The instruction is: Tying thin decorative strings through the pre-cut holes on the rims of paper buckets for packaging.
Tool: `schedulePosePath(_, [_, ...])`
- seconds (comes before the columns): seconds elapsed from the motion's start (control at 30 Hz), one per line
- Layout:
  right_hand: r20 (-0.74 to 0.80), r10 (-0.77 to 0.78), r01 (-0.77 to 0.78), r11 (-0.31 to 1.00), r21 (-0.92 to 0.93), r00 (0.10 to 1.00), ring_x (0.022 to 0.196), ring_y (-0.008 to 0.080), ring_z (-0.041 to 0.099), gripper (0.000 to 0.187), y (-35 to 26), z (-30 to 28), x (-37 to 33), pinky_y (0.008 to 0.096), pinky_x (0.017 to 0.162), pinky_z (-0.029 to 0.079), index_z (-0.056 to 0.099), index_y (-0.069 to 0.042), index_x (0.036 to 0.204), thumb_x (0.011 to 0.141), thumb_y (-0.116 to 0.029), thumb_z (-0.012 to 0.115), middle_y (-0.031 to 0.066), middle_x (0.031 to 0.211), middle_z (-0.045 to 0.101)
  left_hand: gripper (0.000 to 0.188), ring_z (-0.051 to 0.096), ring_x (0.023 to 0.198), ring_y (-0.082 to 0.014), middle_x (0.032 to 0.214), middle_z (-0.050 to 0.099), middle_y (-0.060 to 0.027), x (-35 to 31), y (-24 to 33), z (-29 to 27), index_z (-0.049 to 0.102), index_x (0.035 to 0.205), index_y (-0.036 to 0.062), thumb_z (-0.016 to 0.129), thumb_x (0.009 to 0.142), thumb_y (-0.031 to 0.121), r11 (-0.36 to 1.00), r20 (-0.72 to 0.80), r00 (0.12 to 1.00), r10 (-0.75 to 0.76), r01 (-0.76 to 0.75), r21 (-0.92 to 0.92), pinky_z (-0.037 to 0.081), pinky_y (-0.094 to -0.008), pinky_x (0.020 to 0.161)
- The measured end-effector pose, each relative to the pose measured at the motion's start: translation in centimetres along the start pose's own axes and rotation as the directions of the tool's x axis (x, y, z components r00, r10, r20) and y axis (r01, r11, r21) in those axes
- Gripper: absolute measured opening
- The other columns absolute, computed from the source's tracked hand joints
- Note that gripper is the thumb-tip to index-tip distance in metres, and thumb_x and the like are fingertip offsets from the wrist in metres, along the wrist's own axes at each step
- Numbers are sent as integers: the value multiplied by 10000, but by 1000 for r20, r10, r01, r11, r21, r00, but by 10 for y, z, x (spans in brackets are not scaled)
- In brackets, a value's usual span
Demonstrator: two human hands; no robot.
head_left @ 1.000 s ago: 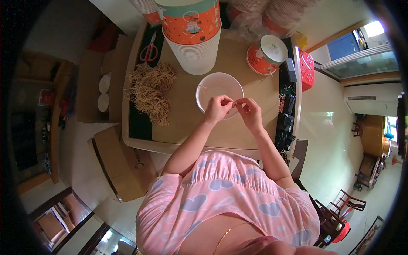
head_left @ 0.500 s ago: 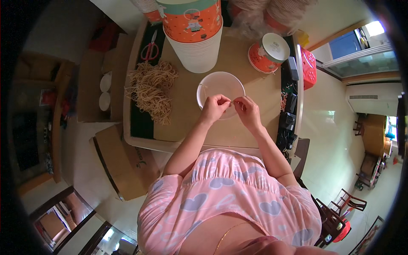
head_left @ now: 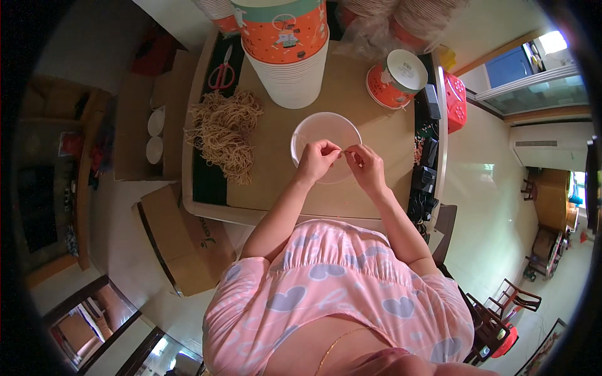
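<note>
My left hand (head_left: 318,160) and my right hand (head_left: 365,168) meet over the near part of a white paper bucket (head_left: 323,127). Both are closed in a pinch, fingertips almost touching. Between them shows a short bit of thin, pale string (head_left: 342,152), mostly covered by the fingers. Where the string runs from there is hidden. The bucket's open mouth faces up, and its near side is partly behind my hands. To the left lies a tangled heap of tan cord (head_left: 227,135).
A tall stack of orange-and-white paper buckets (head_left: 290,69) stands beyond the hands. Red-handled scissors (head_left: 221,75) lie at the far left. An orange bucket with a white lid-like top (head_left: 404,72) is at the right, with black boxes (head_left: 425,178) along the table's right edge.
The white bucket has shifted slightly toward me under my hands. Both hands stay pinched together in nearly the same place.
</note>
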State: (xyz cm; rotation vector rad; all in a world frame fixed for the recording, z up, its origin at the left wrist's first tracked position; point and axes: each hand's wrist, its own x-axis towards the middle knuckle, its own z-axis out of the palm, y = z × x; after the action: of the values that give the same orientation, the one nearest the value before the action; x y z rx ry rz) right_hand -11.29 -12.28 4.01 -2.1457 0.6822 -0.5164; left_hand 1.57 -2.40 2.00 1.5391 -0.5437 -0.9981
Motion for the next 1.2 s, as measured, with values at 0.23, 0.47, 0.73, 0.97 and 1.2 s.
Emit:
schedulePosePath(0.23, [-27, 26, -25, 999, 22, 999, 597, 152, 582, 76, 4, 2, -2, 255, 539, 467, 634, -39, 901, 829, -60, 619, 85, 765, 621, 63, 576, 631, -64, 749, 668, -34, -3, 3, 2, 658, 850, -4, 610, 838, 34, 997, 32, 999, -30, 27, 78, 459, -203, 555])
schedulePosePath(0.47, [-41, 21, -19, 999, 42, 999, 591, 211, 613, 48, 7, 6, -4, 305, 532, 479, 645, -68, 867, 830, -92, 626, 95, 784, 629, 57, 574, 639, -52, 746, 664, -23, -10, 4, -2, 660, 826, -3, 614, 819, 30, 995, 97, 991, 90, -95, 44, 458, -197, 579])
schedulePosePath(0.73, [-16, -12, 12, 998, 60, 1000, 593, 169, 555, 64, -2, -1, -1, 270, 532, 440, 649, -54, 879, 818, -55, 633, 81, 803, 616, 60, 517, 604, -34, 769, 660, -25, -14, 1, -9, 651, 872, 7, 609, 843, 40, 972, 151, 988, -30, 64, -226, 418, -177, 553])
schedulePosePath(0.97, [26, -85, 82, 993, 88, 996, 537, 88, 437, 86, -17, -18, 1, 231, 489, 375, 656, -45, 878, 795, -19, 657, 40, 797, 604, 88, 518, 611, -36, 810, 657, -22, -20, 11, -4, 639, 934, 14, 591, 867, 43, 954, 172, 984, -54, 102, -283, 418, -181, 560])
schedulePosePath(1.2, [-1, -136, 135, 987, 85, 991, 658, 194, 596, 119, -22, -32, -6, 282, 557, 478, 664, -51, 894, 777, -30, 668, 95, 834, 612, 119, 591, 715, -69, 765, 666, -34, -32, 37, -5, 662, 857, -15, 597, 871, 83, 977, 151, 988, 35, -66, 204, 470, -224, 656])
